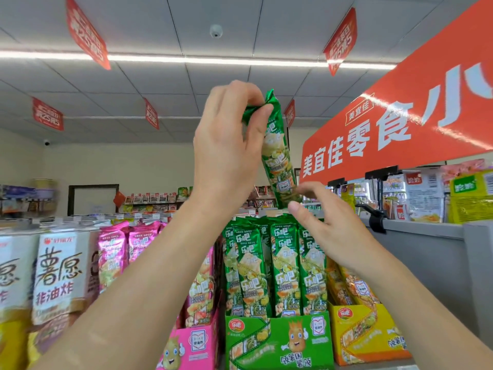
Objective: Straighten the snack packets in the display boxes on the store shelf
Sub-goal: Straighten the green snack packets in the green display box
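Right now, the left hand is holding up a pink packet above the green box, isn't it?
Not quite. The packet that the left hand holds up by its top is green, not pink. The head view shows it raised above the green box, just as you said.

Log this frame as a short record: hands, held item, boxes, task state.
left hand: pinches top of lifted green packet
right hand: open, by that packet's lower end; contact unclear
lifted green packet: tilted, above green display box
green display box: upright green packets standing inside
neighbours: pink box to its left, yellow box to its right
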`<move>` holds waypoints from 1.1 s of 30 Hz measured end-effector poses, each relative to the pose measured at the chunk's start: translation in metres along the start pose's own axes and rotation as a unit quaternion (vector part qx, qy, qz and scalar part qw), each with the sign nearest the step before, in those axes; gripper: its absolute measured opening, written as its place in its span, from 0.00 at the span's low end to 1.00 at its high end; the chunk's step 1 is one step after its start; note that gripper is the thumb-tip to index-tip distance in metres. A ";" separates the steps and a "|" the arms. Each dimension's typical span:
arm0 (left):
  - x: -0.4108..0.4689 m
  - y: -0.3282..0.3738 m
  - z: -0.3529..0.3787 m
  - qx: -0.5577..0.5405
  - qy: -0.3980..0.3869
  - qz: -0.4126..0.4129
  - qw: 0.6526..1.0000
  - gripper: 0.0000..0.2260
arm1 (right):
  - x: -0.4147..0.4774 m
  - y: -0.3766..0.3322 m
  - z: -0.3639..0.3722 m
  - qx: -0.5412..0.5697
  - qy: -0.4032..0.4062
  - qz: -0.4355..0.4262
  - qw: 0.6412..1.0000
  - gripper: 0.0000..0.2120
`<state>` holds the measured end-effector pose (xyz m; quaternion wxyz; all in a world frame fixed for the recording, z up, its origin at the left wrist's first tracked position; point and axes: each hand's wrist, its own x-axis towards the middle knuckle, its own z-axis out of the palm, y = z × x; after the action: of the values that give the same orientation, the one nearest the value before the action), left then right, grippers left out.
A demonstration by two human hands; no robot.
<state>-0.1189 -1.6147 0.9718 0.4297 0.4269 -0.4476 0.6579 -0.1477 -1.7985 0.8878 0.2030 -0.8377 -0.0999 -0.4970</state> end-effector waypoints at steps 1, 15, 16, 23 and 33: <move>0.000 0.005 -0.002 -0.017 0.008 0.014 1.000 0.04 | 0.004 -0.003 -0.001 0.019 0.026 0.000 0.999 0.27; 0.001 0.045 -0.012 -0.406 -0.017 -0.217 0.888 0.05 | 0.003 -0.024 -0.032 -0.013 0.246 -0.050 0.968 0.16; 0.001 0.046 -0.009 -0.425 -0.024 -0.240 0.872 0.04 | -0.003 -0.023 -0.035 -0.032 0.238 -0.044 0.970 0.16; -0.001 0.054 0.014 -0.486 -0.042 -0.296 0.821 0.03 | -0.065 -0.025 -0.049 -0.031 0.152 -0.007 0.988 0.24; -0.043 0.089 0.035 -0.526 -0.117 -0.434 0.722 0.13 | -0.152 -0.039 -0.061 0.181 0.097 0.091 0.974 0.19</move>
<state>-0.1854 -1.6763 0.9199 0.7682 0.3533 -0.5340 0.0035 -0.2838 -1.7852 0.7899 0.4045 -0.7407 -0.0913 -0.5286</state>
